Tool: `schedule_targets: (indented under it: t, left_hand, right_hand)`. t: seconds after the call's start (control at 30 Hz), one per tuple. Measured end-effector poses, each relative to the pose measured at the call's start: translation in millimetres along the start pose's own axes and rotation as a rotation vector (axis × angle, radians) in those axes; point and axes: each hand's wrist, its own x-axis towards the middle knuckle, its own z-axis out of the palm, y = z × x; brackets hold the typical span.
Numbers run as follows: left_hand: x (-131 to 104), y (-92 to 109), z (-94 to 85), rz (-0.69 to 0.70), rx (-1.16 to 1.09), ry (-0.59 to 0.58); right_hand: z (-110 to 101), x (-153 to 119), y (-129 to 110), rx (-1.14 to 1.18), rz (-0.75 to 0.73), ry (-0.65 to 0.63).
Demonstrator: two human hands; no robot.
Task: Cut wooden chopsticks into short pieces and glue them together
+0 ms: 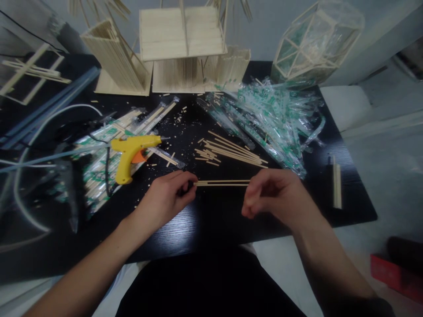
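Two thin wooden sticks (223,182), nearly parallel with a narrow gap, lie crosswise just above the black table's front part. My left hand (173,192) pinches their left ends between thumb and fingers. At their right ends my right hand (269,193) is closed, fingers curled against the thumb; the stick ends disappear behind it. Beyond the hands lies a loose pile of sticks (231,152) with short cut pieces. A yellow glue gun (130,154) with an orange trigger rests on wrapped sticks, up and left of my left hand.
Stick-built structures (181,33) stand along the back of the black table (211,237). Green-printed plastic wrappers (277,114) are heaped at back right. A small stick bundle (336,185) lies near the right edge. White cable (24,193) loops at the left.
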Motion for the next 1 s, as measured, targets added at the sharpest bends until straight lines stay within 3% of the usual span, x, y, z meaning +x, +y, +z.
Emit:
schedule_targets:
  t: [0.23,0.37,0.5,0.57,0.63,0.73,0.83,0.87,0.9,0.97,1.0]
  left_hand:
    - [1,0,-0.5,-0.016,0.003,-0.009]
    - [1,1,0.2,-0.011,0.008,-0.003]
    - [1,0,0.7,-0.013,0.006,-0.007]
    - [1,-1,0.9,-0.012,0.005,-0.002]
    - [1,-1,1.2,-0.010,0.004,0.006]
    - [1,-2,2.0,-0.011,0.002,0.012]
    - [2,-1,2.6,-0.018,0.006,0.008]
    - [2,-1,2.6,-0.019,0.009,0.008]
    - [2,-1,2.5,-0.018,0.012,0.008]
    - [2,0,1.9,-0.014,0.013,0.005]
    - [2,0,1.4,-0.014,0.013,0.003]
  right_hand:
    - [-8,3,4,-0.027,-0.114,0.174]
    - [-10,4,1,-0.091,-0.063,0.253]
    - [-22,-2,-5,-0.519,0.057,0.262]
    - [-32,-9,-13,-0.827,0.143,0.199]
    - [-41,-17,-23,-0.985,0.275,0.028]
    - [-51,-30,-41,-0.941,0.351,-0.284]
    - [-51,-38,-49,-0.736,0.241,-0.519]
    - [-50,-38,-49,-0.655,0.142,-0.496]
    - [-49,-38,-47,-0.561,0.007,-0.396]
    - [-46,-34,-41,-0.316,-0.302,0.005]
    - [-44,-30,-39,-0.239,-0.348,0.149]
